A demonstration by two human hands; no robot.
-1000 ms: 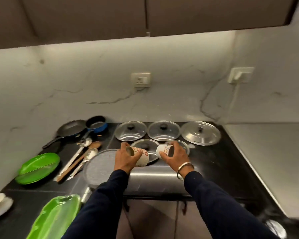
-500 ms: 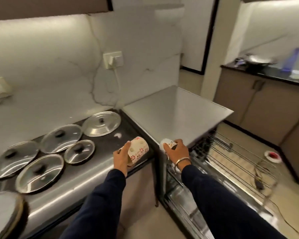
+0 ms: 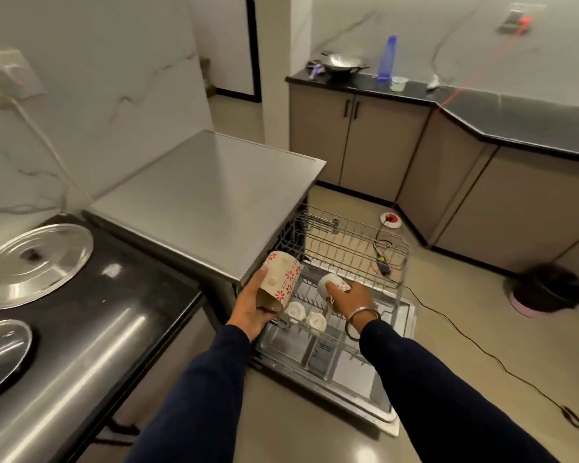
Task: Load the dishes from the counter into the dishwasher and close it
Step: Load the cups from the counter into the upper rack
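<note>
**Two cups in hand over the open dishwasher**

Head view: my left hand is wrapped around a floral cup, tilted with the mouth toward me, held at the front corner of the dishwasher top. My right hand grips a second cup upside down, fingers curled over it, just above the lower rack. Hands near each other, not touching. Door is down flat. Two white cups already sit inverted in the lower rack, between my hands and below them. Upper rack is pulled out beyond. On the counter to my left: two steel lids, well apart from both hands.
</note>
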